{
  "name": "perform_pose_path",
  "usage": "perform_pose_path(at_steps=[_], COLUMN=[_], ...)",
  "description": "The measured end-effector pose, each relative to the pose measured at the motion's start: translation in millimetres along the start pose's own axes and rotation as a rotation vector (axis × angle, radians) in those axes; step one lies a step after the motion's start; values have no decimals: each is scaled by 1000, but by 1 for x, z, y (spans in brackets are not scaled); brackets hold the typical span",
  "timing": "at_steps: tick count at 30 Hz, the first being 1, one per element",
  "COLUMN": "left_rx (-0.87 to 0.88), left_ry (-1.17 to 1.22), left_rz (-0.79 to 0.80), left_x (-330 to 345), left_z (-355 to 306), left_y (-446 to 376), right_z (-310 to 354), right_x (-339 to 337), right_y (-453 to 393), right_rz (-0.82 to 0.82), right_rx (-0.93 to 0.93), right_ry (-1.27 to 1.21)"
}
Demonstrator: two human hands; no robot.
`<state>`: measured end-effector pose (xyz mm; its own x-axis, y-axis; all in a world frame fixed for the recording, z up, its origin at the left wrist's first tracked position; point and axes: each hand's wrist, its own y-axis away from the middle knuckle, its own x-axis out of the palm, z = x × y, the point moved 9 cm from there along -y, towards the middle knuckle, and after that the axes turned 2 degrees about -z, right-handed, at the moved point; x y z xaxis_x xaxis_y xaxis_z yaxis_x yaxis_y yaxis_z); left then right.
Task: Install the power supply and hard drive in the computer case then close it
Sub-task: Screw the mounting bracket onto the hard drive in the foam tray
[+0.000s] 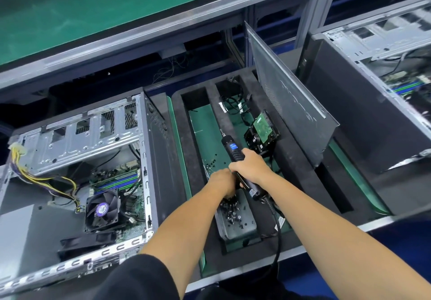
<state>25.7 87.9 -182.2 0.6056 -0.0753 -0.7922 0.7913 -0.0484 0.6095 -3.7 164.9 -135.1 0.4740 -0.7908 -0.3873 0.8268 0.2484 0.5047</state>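
While right hand [250, 168] grips screwdriver [235, 152], left hand [221, 182] unclear

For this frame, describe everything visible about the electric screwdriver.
The electric screwdriver is a slim black powered tool with a blue label near its front. It lies tilted, bit end pointing up-left over the foam tray. The right hand grips its middle. A black cord leaves its rear end, trailing toward the person.

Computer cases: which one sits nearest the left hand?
The open case at the left, with a fan; the other case stands far right, past the hand.
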Motion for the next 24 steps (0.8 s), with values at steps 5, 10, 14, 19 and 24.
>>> perform_pose_path(at_steps=[5,10,14,19,24], left_rx=[-60,-131,-169,-160,-105], left_ry=[-27,-115,-87,-29,73], left_rz=[-170,-249,-294,-281,-386], left_x=[-46,-64,-64,-59,-66], left_z=[28,45,52,53,54], left_y=[-9,-25,-35,-46,-41], right_z=[2,-1,-2,-3,-2], right_x=[-2,-1,-2,-1,-5], right_y=[-4,-6,-8,-12,-16], right_rz=[24,29,30,40,23], right_rx=[-4,10,16,21,31], right_ry=[-37,-76,-82,-72,-49])
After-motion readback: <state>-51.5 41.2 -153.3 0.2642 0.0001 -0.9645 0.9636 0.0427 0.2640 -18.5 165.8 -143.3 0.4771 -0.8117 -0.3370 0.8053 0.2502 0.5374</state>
